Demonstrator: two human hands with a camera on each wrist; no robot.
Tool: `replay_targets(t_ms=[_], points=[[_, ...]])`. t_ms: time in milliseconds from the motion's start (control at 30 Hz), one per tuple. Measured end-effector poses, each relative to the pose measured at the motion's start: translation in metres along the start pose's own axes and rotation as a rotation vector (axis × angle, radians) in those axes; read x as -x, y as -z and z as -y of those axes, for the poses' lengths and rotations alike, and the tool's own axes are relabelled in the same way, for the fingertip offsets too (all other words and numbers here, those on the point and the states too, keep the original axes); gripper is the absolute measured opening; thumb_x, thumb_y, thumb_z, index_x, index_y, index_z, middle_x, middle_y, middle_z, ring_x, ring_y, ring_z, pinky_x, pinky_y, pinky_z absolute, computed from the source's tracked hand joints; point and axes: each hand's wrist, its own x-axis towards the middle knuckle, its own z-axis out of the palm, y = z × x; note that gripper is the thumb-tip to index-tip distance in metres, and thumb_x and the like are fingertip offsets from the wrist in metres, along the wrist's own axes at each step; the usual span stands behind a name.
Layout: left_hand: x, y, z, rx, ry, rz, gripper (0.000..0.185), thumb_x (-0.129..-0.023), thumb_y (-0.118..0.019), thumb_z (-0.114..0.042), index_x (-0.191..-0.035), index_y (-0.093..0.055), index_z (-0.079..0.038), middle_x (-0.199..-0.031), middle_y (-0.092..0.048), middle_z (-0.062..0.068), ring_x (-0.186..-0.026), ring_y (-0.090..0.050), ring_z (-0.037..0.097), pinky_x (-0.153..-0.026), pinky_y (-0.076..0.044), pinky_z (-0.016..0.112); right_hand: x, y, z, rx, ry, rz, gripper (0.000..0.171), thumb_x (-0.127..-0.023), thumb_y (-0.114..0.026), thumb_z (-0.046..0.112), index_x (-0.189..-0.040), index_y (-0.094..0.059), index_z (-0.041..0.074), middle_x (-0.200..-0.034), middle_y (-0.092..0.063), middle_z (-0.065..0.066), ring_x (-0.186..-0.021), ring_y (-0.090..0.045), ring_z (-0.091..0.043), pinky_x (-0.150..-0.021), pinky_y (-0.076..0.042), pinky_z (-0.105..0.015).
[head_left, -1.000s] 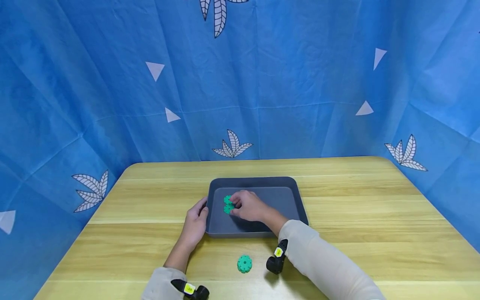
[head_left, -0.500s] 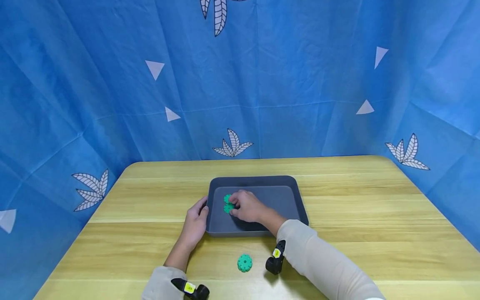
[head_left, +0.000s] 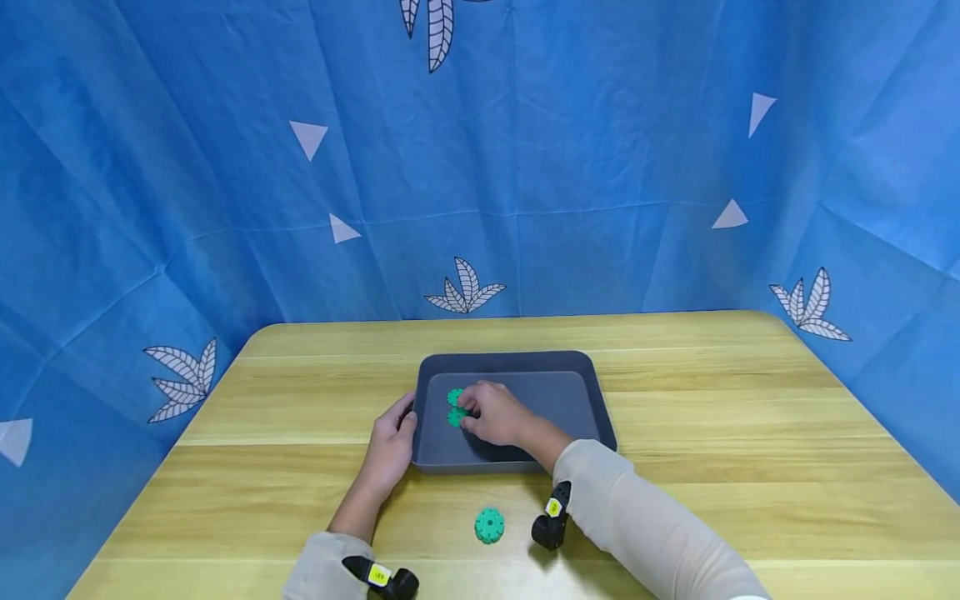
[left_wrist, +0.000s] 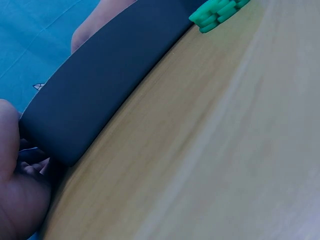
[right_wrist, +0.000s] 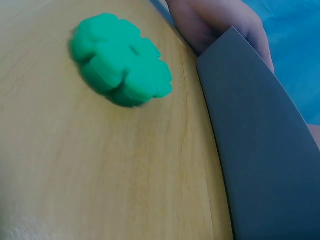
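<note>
A dark grey tray (head_left: 555, 400) lies on the wooden table. My left hand (head_left: 390, 446) grips its left side, thumb at the rim and fingers along the outer wall; in the left wrist view this hand (left_wrist: 22, 205) wraps the tray's near corner. Inside the tray at the left, two green notched discs lie one behind the other, a far disc (head_left: 453, 397) and a near disc (head_left: 454, 417). My right hand (head_left: 501, 415) reaches over the front wall and pinches the near disc between thumb and fingers, partly covering both discs.
In front of the tray, a small stack of green notched discs (head_left: 490, 525) sits on the table (head_left: 712, 417), close to the right wrist's black camera (head_left: 550, 529). The stack (right_wrist: 122, 60) also shows in the right wrist view. A blue curtain (head_left: 600, 167) hangs behind the table.
</note>
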Motion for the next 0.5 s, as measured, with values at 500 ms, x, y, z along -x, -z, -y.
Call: replay_targets(t_ms=[500], points=[[0.0002,0.0002,0.0001,0.006,0.000,-0.011,0.042,-0.098,-0.035,-0.012,-0.138,-0.038,-0.002,-0.140,-0.043,0.014,-0.132,-0.036,0.025,-0.110,-0.031,0.042,0.0022,-0.0008,0.0008,0.057,0.020,-0.005,0.022,-0.085,-0.065,0.014,-0.104,-0.065,0.004,-0.098,-0.062,-0.007,-0.090,-0.061,-0.017,-0.078,-0.053,-0.027]])
